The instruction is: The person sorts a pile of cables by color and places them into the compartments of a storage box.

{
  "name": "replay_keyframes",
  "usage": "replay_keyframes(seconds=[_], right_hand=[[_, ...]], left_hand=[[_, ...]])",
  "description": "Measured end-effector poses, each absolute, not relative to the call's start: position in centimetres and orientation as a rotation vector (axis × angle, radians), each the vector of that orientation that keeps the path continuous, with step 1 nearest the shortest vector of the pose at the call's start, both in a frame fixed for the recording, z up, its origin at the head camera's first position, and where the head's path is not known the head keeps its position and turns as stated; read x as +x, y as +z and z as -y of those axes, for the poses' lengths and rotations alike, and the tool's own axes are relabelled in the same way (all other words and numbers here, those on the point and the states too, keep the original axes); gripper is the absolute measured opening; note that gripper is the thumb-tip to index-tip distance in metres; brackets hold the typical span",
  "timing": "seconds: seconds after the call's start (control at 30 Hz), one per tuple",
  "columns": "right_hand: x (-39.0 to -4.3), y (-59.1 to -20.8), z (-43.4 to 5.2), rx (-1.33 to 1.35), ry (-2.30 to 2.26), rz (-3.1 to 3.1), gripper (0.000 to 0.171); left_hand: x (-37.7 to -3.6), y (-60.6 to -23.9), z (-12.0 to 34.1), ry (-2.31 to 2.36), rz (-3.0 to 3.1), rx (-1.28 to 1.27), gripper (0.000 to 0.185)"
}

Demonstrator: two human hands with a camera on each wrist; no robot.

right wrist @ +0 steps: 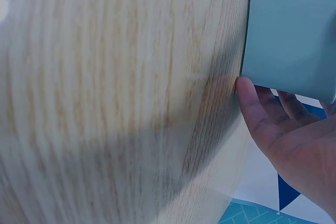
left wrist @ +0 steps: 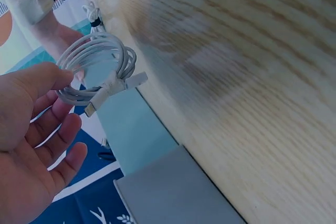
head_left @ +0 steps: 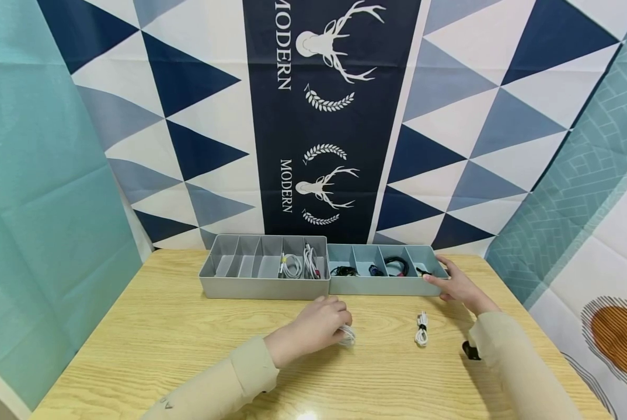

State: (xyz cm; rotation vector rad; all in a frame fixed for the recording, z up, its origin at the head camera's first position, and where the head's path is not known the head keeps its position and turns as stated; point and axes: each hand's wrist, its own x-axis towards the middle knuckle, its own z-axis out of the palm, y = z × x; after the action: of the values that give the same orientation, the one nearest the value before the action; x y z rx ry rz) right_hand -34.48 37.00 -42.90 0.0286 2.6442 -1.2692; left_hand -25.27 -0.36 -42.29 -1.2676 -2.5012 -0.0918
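A person in cream sleeves works at a pale wooden desk set against a hanging of blue and white triangles printed with stag heads. The left hand rests near the middle of the desk with its fingers curled around a coiled white cable; the left wrist view shows the same coiled white cable pinched between thumb and fingertips, its loops bound by a white tie and one plug end sticking out below. The right hand lies with relaxed, nearly straight fingers against the front right corner of a teal tray, and the right wrist view shows its thumb pressed to the tray's outer wall where it meets the desk, gripping nothing.

The teal tray stands at the back of the desk, touching a grey tray on its left. The grey tray's right-hand compartments hold bundled white cables, while the compartments to the left show only their floors. The teal tray holds dark cables in several of its sections. A second tied white cable lies on the desk between the two hands, apart from both. A small black object sits by the right sleeve; what it is cannot be told.
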Motion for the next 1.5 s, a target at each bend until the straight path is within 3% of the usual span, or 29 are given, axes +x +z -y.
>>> replay_keyframes(seconds=[0.57, 0.83, 1.5], right_hand=[[-34.5, -42.9, -37.0, 0.030, -1.259, -2.642, 0.102], [-34.5, -43.1, -37.1, 0.019, -1.261, -2.659, 0.094], [-34.4, -42.9, -37.0, 0.011, -1.253, -2.642, 0.096]], left_hand=[[-25.2, -39.6, 2.5, -0.170, 2.558, -1.144, 0.016], [-25.5, -38.7, 4.0, -0.180, 2.521, -1.108, 0.015], [-27.6, -36.8, 7.8, -0.228, 2.381, -0.969, 0.011]])
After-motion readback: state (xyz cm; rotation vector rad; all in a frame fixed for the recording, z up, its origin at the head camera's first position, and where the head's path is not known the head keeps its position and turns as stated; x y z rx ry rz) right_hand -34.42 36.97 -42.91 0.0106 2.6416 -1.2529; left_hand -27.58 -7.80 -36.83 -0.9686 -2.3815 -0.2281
